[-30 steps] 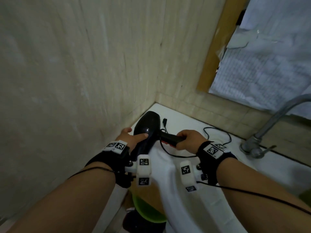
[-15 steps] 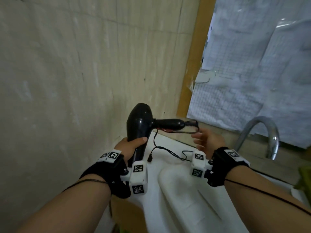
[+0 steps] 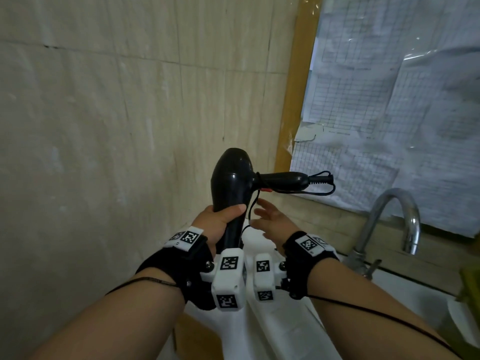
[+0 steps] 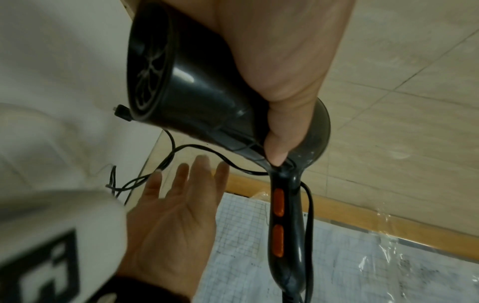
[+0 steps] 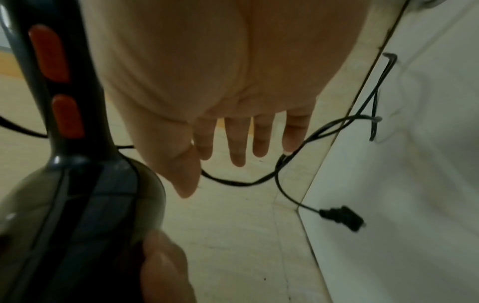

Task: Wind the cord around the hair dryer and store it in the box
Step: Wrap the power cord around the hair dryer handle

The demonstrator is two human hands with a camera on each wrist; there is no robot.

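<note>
Gripping hair dryer (image 3: pixel 232 183): left hand (image 3: pixel 217 220); right hand (image 3: pixel 270 222) spread, empty; no legible writing.

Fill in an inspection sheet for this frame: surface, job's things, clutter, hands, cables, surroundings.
Surface: white counter in a tiled corner.
Job's things: black hair dryer held off the counter, handle pointing right, orange switches on the handle; no box in view.
Clutter: nothing seen.
Hands: left hand grips the dryer's barrel; right hand open, fingers straight, beside the hanging cord.
Cables: cord looped once at the handle's base, the rest hanging loose; plug just above or on the counter.
Surroundings: beige tiled wall, metal tap, gridded paper under plastic.
</note>
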